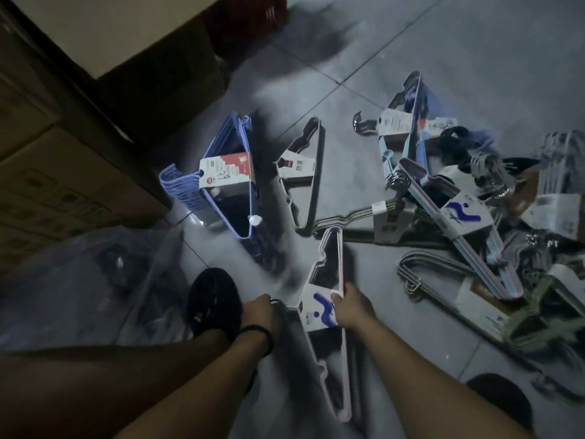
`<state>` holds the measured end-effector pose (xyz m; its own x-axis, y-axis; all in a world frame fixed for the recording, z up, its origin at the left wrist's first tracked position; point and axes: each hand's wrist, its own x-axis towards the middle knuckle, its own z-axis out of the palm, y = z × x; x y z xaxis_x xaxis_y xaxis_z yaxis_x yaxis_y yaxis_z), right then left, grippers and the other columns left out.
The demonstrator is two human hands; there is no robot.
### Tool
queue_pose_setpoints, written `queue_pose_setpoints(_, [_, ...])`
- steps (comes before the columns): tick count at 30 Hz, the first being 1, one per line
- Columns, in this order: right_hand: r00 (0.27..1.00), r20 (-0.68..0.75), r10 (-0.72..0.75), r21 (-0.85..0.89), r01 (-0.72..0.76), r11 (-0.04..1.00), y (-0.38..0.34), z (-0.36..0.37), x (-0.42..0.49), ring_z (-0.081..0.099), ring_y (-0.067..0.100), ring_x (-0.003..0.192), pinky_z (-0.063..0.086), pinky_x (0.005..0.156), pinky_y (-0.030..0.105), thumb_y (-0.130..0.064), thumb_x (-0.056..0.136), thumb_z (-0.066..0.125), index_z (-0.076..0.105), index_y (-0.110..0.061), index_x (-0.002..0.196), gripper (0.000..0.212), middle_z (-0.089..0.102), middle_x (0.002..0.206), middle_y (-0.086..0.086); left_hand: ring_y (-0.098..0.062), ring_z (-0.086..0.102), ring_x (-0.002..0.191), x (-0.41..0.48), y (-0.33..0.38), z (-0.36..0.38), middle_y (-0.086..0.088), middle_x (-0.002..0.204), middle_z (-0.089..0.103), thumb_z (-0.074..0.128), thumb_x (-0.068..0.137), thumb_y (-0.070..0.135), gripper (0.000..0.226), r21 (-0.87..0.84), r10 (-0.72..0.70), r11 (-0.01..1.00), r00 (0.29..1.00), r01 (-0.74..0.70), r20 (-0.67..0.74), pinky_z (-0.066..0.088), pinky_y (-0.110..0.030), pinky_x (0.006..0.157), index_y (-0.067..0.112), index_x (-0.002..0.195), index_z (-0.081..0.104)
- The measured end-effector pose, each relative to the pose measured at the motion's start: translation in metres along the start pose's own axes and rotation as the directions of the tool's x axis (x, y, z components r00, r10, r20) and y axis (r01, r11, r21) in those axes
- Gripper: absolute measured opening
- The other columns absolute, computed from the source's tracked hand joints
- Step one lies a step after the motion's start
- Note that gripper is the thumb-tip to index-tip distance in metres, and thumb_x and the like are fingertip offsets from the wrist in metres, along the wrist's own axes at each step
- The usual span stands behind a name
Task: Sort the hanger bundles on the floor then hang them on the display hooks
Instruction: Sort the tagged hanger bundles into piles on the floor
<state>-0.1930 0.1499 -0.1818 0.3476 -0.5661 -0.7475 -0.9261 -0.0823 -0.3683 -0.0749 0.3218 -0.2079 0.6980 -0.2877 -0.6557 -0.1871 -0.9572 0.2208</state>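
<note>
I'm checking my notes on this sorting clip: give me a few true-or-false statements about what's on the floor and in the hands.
1. The right hand grips the pink hanger bundle at its label. True.
2. The blue hanger bundle hangs on a display hook. False: it stands on the floor.
3. Cardboard boxes are stacked at the left. True.
4. The left hand lies flat and empty. False: its fingers curl round the pink hanger bundle's hook end.

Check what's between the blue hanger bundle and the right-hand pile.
Head view: one grey hanger bundle with a white label lies flat on the floor between the blue bundle and the pile.
</note>
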Motion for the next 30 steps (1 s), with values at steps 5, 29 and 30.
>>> queue_pose_setpoints(5, [0.994,-0.095,0.058,-0.058,-0.064,0.996,0.000,0.010,-0.007,0.061,0.038,0.114,0.049,0.097,0.035,-0.037,0.105,0.053,0.062,-0.013,0.128,0.034,0.053,0.134,0.021,-0.034,0.070,0.108,0.001,-0.007,0.008,-0.010,0.108,0.076,0.060,0.095,0.025,0.018,-0.030,0.005,1.000,1.000,-0.005,-0.023,0.054,-0.032,0.091,0.017,0.106,0.072])
queue_pose_setpoints(29, [0.999,0.025,0.025,-0.258,-0.018,0.966,0.136,-0.340,-0.031,0.068,0.022,0.087,0.052,0.069,0.029,-0.039,0.097,0.066,0.073,-0.011,0.103,0.030,0.071,0.104,0.012,-0.026,0.067,0.081,-0.078,0.324,-0.033,-0.011,0.090,0.070,0.074,0.094,0.022,0.014,-0.430,0.460,0.856,0.804,-0.288,0.377,0.056,-0.036,0.067,0.015,0.104,0.068])
queue_pose_setpoints(30, [1.000,0.016,0.025,-0.242,-0.020,0.970,0.147,-0.341,-0.025,0.068,0.023,0.091,0.054,0.075,0.030,-0.040,0.097,0.067,0.075,-0.010,0.103,0.031,0.072,0.105,0.011,-0.026,0.068,0.081,-0.074,0.339,-0.021,-0.010,0.091,0.069,0.074,0.094,0.023,0.017,-0.454,0.417,0.863,0.820,-0.221,0.393,0.057,-0.037,0.070,0.014,0.107,0.068])
